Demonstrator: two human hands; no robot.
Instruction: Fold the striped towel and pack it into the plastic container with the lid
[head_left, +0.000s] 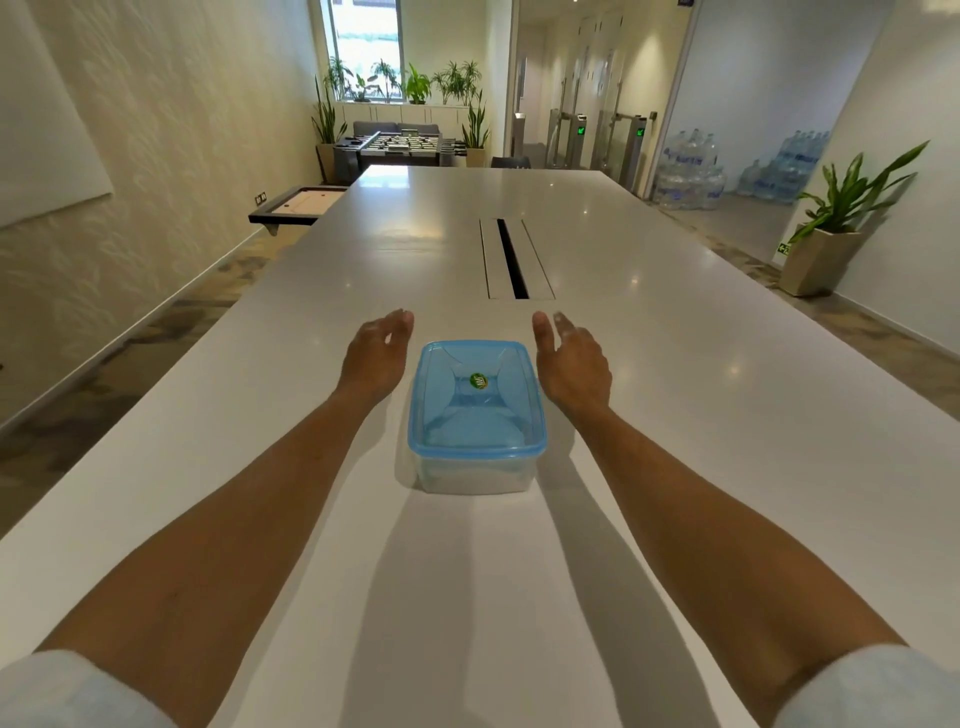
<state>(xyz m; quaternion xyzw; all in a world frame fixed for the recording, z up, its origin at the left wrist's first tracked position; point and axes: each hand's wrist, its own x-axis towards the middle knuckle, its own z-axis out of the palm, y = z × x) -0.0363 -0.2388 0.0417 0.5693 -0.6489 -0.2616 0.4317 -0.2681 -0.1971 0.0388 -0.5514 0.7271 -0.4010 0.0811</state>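
Observation:
A clear plastic container (475, 478) stands on the white table, closed by a translucent blue lid (477, 410) with a small green round sticker in its middle. My left hand (375, 358) hovers just left of the container's far end, fingers apart, holding nothing. My right hand (571, 361) mirrors it on the right side, also open and apart from the lid. Both forearms stretch out along either side of the container. No striped towel shows on the table; I cannot tell what lies inside the container through the lid.
The long white table (675, 415) has a cable slot (511, 260) set into it beyond the container. A potted plant (826, 244) stands by the right wall, with water bottles (691, 171) stacked behind glass. A foosball table (400, 143) stands at the room's far end.

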